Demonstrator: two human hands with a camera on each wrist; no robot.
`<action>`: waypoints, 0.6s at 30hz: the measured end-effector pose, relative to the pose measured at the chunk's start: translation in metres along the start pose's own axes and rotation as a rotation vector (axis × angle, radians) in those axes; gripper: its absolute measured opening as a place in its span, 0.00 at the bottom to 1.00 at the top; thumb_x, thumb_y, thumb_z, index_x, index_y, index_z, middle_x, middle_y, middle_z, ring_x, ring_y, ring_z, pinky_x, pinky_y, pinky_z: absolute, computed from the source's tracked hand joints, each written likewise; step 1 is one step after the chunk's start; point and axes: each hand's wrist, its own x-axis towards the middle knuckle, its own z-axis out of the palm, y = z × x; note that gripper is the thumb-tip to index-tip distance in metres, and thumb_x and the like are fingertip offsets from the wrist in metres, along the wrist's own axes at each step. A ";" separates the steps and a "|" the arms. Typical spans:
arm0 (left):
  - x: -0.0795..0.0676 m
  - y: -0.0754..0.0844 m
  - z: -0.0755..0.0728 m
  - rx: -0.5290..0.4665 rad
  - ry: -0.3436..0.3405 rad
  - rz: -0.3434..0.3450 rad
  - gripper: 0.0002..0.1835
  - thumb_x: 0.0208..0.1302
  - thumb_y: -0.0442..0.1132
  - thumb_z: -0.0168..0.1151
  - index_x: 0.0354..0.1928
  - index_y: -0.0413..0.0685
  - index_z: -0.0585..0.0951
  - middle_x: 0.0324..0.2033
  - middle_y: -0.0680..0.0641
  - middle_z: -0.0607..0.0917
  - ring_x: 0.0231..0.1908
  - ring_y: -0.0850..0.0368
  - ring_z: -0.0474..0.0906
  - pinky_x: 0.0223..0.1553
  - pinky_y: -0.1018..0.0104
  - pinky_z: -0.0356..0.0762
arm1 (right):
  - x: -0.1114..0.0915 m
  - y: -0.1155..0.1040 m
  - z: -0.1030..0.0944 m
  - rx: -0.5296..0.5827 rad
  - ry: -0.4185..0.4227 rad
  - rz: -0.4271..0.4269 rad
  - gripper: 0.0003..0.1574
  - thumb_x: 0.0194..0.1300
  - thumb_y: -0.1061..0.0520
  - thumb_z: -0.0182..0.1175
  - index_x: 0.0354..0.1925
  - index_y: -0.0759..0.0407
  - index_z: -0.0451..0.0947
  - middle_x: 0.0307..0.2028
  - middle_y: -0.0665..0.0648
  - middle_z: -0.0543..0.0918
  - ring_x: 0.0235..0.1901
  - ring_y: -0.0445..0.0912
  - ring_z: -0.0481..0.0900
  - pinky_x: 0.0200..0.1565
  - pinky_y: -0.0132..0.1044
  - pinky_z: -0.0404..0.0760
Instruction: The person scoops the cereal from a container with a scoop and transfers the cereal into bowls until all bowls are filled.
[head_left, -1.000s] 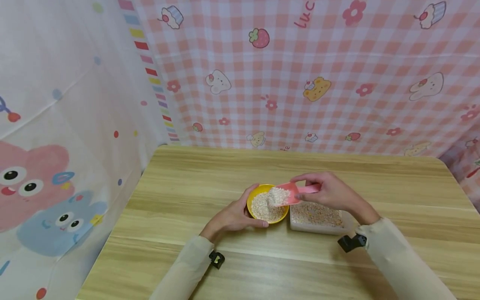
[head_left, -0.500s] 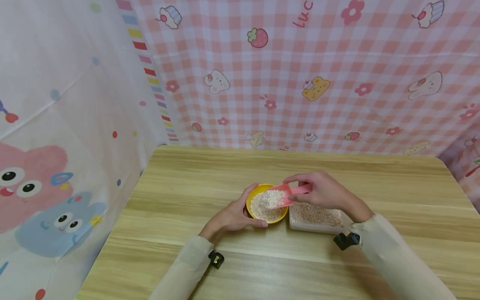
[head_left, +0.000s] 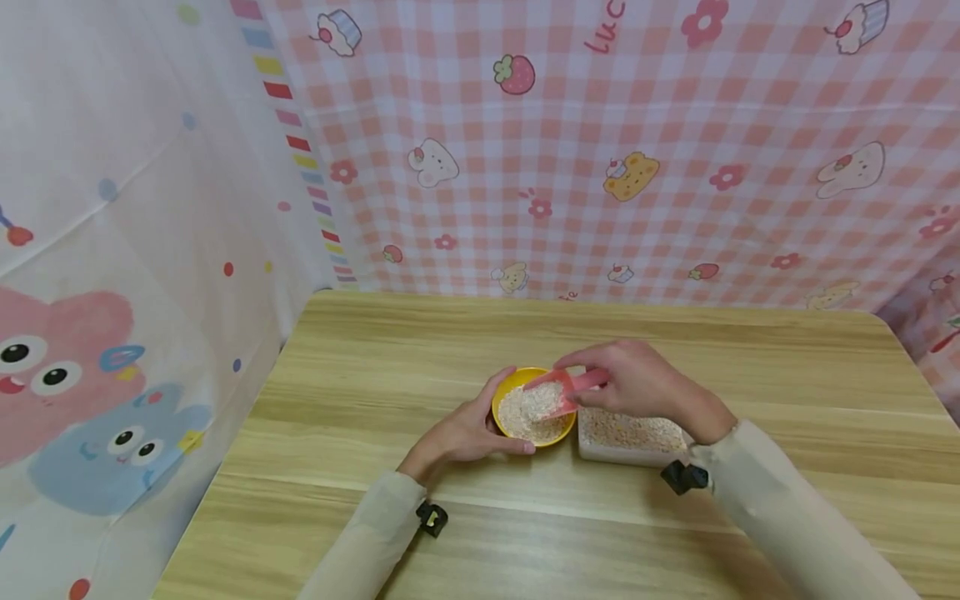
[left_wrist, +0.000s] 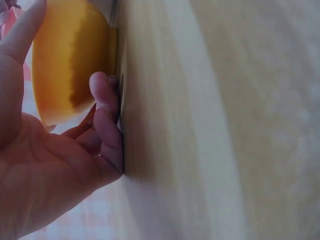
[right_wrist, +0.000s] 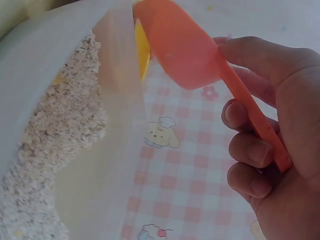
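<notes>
My right hand grips a pink scoop by its handle, the fingers curled round it in the right wrist view. The scoop's mouth, loaded with pale oat flakes, is over the yellow bowl. More flakes lie inside that bowl. On the bowl's left side my left hand holds it between thumb and fingers, the thumb along the near rim. The left wrist view shows its lower fingers curled beside the bowl's base, against the table.
Right of the bowl, below my right hand, stands a translucent white box with a layer of flakes inside. Both are on the wood-grain table. A pink checked cloth hangs behind the table's back edge.
My right hand has moved left with the pink scoop, bringing it further over the bowl. The left hand and bowl have stayed in place.
</notes>
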 end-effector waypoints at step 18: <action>-0.001 0.000 0.000 0.028 0.004 0.002 0.62 0.46 0.62 0.77 0.78 0.71 0.45 0.72 0.40 0.64 0.67 0.44 0.66 0.70 0.43 0.59 | -0.008 -0.009 -0.020 -0.174 0.042 -0.120 0.23 0.53 0.54 0.75 0.50 0.50 0.86 0.41 0.52 0.88 0.27 0.39 0.80 0.29 0.33 0.76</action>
